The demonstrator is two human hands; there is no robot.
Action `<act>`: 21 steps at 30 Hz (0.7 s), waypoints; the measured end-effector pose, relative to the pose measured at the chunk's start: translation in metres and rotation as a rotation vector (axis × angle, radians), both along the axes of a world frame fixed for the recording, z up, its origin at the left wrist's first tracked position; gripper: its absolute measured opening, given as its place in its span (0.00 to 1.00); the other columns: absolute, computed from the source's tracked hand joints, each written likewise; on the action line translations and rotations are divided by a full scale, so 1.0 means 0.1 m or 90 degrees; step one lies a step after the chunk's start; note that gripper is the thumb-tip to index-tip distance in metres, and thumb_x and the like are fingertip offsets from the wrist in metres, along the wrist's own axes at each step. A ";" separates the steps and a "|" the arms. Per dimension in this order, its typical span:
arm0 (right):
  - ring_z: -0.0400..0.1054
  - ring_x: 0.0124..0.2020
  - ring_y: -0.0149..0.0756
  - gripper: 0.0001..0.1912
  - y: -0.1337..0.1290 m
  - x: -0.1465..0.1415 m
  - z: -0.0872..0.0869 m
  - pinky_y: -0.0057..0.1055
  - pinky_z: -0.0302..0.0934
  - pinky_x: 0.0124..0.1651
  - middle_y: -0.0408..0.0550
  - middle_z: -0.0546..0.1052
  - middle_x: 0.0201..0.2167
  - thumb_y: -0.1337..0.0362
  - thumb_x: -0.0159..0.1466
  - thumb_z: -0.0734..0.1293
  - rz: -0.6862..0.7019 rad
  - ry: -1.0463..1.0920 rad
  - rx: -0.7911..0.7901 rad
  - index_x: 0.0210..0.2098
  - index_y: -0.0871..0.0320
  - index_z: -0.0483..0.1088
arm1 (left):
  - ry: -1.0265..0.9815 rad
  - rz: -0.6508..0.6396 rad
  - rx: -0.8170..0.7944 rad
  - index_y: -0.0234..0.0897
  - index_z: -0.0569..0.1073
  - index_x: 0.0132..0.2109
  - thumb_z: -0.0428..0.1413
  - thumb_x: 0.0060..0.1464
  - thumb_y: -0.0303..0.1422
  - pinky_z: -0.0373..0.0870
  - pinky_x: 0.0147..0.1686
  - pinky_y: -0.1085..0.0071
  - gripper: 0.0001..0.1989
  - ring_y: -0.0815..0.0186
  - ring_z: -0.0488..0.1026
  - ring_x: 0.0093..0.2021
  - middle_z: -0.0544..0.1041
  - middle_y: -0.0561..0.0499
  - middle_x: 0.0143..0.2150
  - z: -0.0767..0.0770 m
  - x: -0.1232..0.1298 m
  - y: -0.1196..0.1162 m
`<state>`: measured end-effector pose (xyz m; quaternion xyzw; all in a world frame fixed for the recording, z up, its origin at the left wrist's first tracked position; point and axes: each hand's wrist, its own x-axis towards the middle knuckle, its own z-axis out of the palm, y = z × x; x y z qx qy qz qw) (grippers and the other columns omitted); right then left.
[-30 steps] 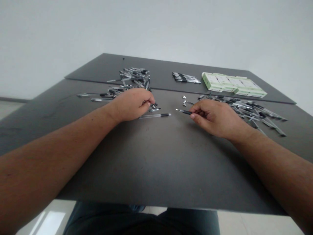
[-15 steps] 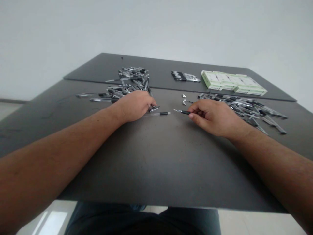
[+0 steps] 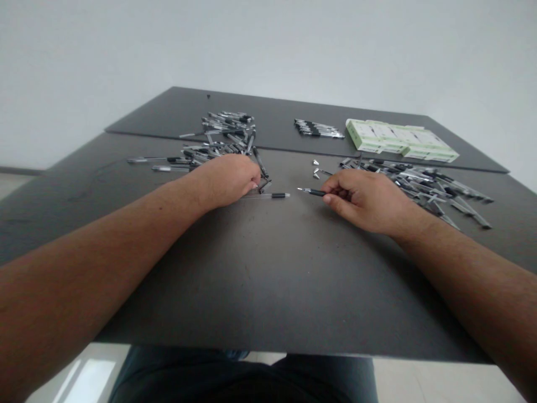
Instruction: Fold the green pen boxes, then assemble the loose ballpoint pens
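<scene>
My right hand (image 3: 363,198) is closed around a pen (image 3: 311,191) with a black grip, its metal tip pointing left. My left hand (image 3: 235,178) is closed in a pinch, its fingertips low over the table beside small dark pen parts (image 3: 264,186). What those fingers hold, if anything, is too small to make out. Just in front of the left hand lies a clear pen barrel (image 3: 279,195) with a black grip, partly hidden by the hand. Small silver pen tips (image 3: 316,174) rest beyond the right hand's fingers.
A heap of pens (image 3: 229,126) spreads behind my left hand, and another pile of pen barrels (image 3: 423,184) lies to the right. A neat row of pens (image 3: 319,129) and green-white boxes (image 3: 398,140) stand farther back. A seam crosses the dark table (image 3: 260,280).
My left fingers have drawn back slightly to the left and curled closer, and the dark parts by them have shifted. My right hand holds the pen in the same place.
</scene>
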<state>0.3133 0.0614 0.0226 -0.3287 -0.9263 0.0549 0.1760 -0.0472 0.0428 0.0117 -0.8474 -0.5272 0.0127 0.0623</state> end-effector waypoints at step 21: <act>0.81 0.38 0.48 0.10 -0.04 -0.04 0.03 0.42 0.71 0.44 0.50 0.89 0.39 0.57 0.76 0.71 0.002 -0.002 -0.011 0.49 0.51 0.85 | -0.261 -0.042 0.110 0.37 0.91 0.63 0.49 0.80 0.37 0.81 0.76 0.47 0.25 0.45 0.87 0.68 0.92 0.39 0.62 0.04 0.07 -0.16</act>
